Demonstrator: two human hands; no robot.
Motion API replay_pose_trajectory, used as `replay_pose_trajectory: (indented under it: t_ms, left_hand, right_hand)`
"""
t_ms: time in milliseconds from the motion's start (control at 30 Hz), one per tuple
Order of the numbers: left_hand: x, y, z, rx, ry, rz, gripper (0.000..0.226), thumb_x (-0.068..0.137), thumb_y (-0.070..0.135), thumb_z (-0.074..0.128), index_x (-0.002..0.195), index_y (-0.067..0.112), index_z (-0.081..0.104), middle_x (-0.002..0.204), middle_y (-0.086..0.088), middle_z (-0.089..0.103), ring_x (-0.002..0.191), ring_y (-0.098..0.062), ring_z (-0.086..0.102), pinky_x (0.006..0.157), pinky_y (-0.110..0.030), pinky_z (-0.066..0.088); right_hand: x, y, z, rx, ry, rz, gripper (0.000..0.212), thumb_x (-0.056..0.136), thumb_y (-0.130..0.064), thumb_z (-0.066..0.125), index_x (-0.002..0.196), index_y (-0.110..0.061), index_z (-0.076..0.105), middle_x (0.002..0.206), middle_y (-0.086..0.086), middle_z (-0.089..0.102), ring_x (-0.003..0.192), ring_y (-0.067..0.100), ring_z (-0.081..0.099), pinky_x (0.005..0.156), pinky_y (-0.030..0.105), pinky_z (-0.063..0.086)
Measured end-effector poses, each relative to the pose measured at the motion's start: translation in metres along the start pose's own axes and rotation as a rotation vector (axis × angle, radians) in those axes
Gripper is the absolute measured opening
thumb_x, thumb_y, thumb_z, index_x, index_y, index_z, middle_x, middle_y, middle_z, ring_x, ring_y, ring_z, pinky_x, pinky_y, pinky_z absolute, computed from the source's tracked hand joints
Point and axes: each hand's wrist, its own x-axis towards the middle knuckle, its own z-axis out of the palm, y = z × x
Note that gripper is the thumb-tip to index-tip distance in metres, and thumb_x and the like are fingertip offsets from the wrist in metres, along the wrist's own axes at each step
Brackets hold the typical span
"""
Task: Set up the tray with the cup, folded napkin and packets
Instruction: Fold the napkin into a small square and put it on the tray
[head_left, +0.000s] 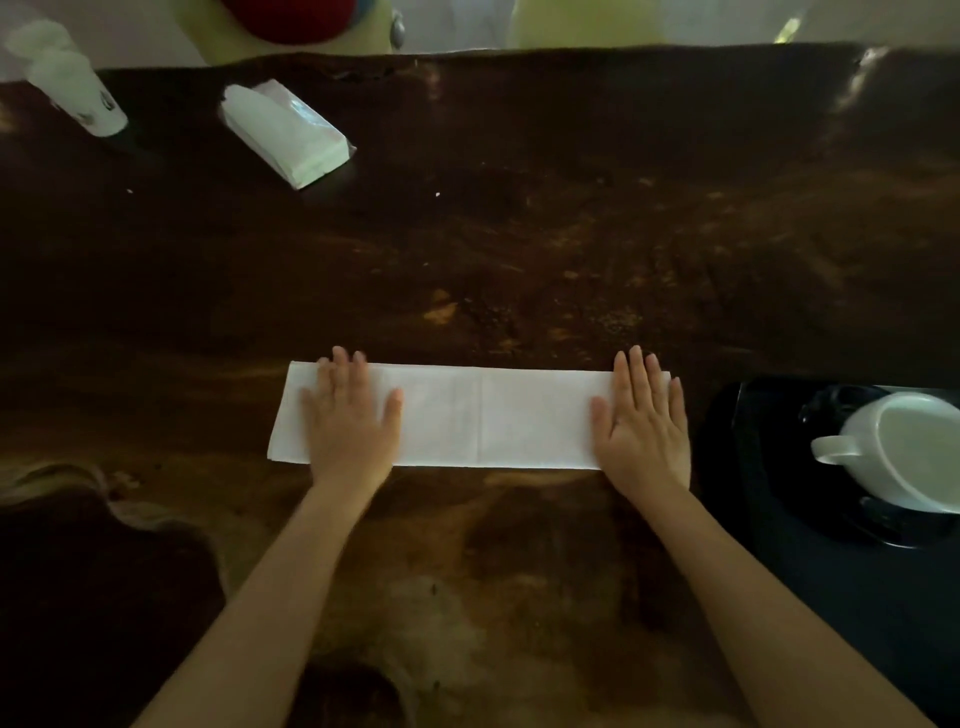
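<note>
Right now the white napkin (478, 415) lies folded into a long strip on the dark wooden table (519, 234), one crease down its middle. No writing is readable anywhere. The left hand (350, 415) and right hand (644, 421) press flat on its two ends, fingers spread. A white cup (904, 452) sits on the black tray (753, 467) just to the right.

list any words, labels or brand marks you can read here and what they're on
No text can be read anywhere.
Paper cups, far left: a dark mark on the side, too blurred to read.
Tissue pack: no legible print.
Napkin, white cup and black tray: no marking visible.
</note>
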Motion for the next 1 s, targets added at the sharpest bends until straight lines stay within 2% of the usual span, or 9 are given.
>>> replay_pose_trajectory:
  t_ms: [33,100,167,233,333,500,667,900,1000]
  left_hand:
    - [-0.010,0.027,0.000,-0.051,0.059,0.058,0.061,0.096,0.043,0.016,0.147,0.012,0.008,0.157,-0.011,0.005,0.144,-0.027,0.003,0.116,-0.047,0.005]
    - [-0.036,0.094,0.008,-0.175,0.093,0.332,0.057,0.095,0.036,0.013,0.147,0.014,0.008,0.157,-0.008,0.005,0.144,-0.025,0.000,0.116,-0.046,0.000]
    - [-0.057,0.145,0.017,-0.211,-0.010,0.519,0.052,0.098,0.032,0.010,0.146,0.019,-0.002,0.157,-0.001,-0.005,0.143,-0.018,-0.013,0.116,-0.042,-0.008]
    - [-0.055,0.157,0.023,-0.142,-0.060,0.500,0.052,0.099,0.035,0.008,0.146,0.020,-0.007,0.157,0.002,-0.013,0.141,-0.015,-0.020,0.117,-0.042,-0.008]
    - [-0.039,0.130,0.030,-0.055,-0.028,0.483,0.054,0.096,0.040,0.002,0.145,0.022,-0.008,0.156,0.005,-0.013,0.141,-0.013,-0.019,0.118,-0.041,-0.006]
    - [-0.009,0.059,0.019,-0.010,0.017,0.349,0.056,0.093,0.039,0.002,0.147,0.023,0.004,0.157,0.003,0.003,0.144,-0.015,-0.004,0.118,-0.039,0.000]
    - [0.010,-0.034,0.004,0.039,0.051,0.171,0.060,0.093,0.041,0.000,0.147,0.017,0.010,0.157,-0.003,0.007,0.144,-0.016,-0.001,0.117,-0.034,-0.001]
    - [0.013,-0.044,0.007,0.058,0.085,0.192,0.064,0.092,0.044,-0.001,0.147,0.014,0.010,0.157,-0.005,0.008,0.144,-0.017,-0.001,0.117,-0.033,-0.002]
    - [0.016,-0.047,0.011,0.062,0.078,0.194,0.066,0.090,0.047,-0.001,0.147,0.013,0.004,0.157,-0.006,0.003,0.144,-0.017,-0.004,0.117,-0.033,-0.003]
  right_hand:
    - [0.001,0.000,0.001,-0.003,0.004,0.001,0.061,0.095,-0.047,0.005,0.147,-0.016,-0.004,0.159,0.003,-0.005,0.145,0.018,-0.010,0.118,0.038,-0.009]
    - [0.001,-0.001,0.002,-0.006,0.003,0.001,0.061,0.094,-0.048,0.003,0.145,-0.017,-0.007,0.158,0.003,-0.006,0.144,0.017,-0.012,0.118,0.038,-0.009]
    - [0.000,0.000,0.003,-0.019,-0.004,-0.009,0.058,0.094,-0.047,0.000,0.142,-0.017,-0.013,0.158,0.003,-0.010,0.143,0.016,-0.015,0.118,0.038,-0.009]
    - [0.000,0.001,0.003,-0.023,-0.001,-0.019,0.057,0.095,-0.046,0.001,0.142,-0.017,-0.013,0.158,0.004,-0.009,0.143,0.016,-0.014,0.118,0.038,-0.008]
    - [0.001,0.002,0.001,-0.024,-0.001,-0.017,0.059,0.096,-0.045,0.006,0.146,-0.016,-0.006,0.158,0.004,-0.007,0.144,0.017,-0.011,0.118,0.038,-0.008]
    - [0.002,0.003,0.002,-0.024,0.013,-0.036,0.065,0.092,-0.049,0.000,0.148,-0.016,-0.001,0.159,0.004,-0.003,0.145,0.019,-0.008,0.117,0.037,-0.009]
    - [0.001,0.003,0.002,-0.028,0.018,-0.039,0.066,0.092,-0.050,0.000,0.148,-0.016,0.000,0.159,0.004,-0.002,0.145,0.019,-0.007,0.117,0.037,-0.009]
    - [0.003,0.004,0.002,-0.011,0.000,-0.035,0.060,0.096,-0.045,0.008,0.148,-0.016,0.000,0.159,0.004,-0.003,0.145,0.018,-0.008,0.117,0.037,-0.009]
    - [0.007,0.006,-0.003,0.149,0.012,-0.050,0.053,0.100,-0.031,0.021,0.149,-0.015,0.008,0.159,0.004,0.004,0.146,0.017,-0.003,0.119,0.038,-0.002]
